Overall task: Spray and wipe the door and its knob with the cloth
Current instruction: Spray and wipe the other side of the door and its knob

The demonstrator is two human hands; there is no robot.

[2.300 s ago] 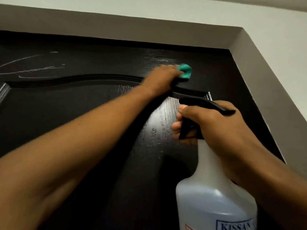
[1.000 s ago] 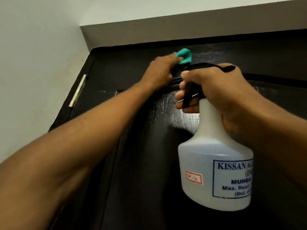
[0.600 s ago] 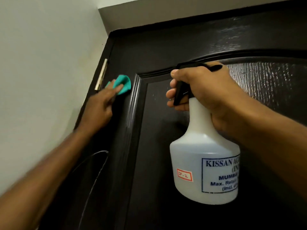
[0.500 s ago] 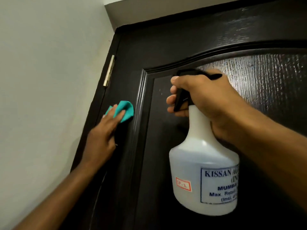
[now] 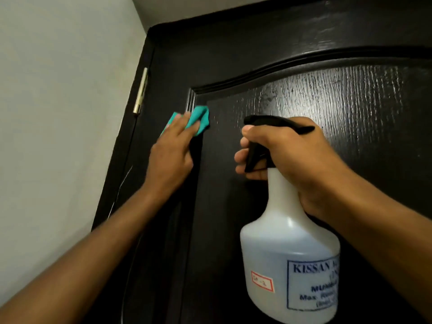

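A dark wood-grain door (image 5: 233, 66) with a raised arched panel fills the view. My left hand (image 5: 171, 150) presses a teal cloth (image 5: 198, 118) flat against the door with straight fingers, at the panel's upper left corner moulding. My right hand (image 5: 287, 157) grips the black trigger head of a white spray bottle (image 5: 287, 260), held upright in front of the panel. Wet streaks shine on the panel at the upper right. The knob is out of view.
A pale wall (image 5: 58, 113) runs along the left side of the door. A brass hinge (image 5: 140, 92) sits on the door's left edge, above and left of the cloth. The grey door frame top (image 5: 187, 8) shows above.
My left hand has slid the cloth from the top rail down the left stile, then right onto the panel's corner moulding. The bottle has stayed in my right hand.
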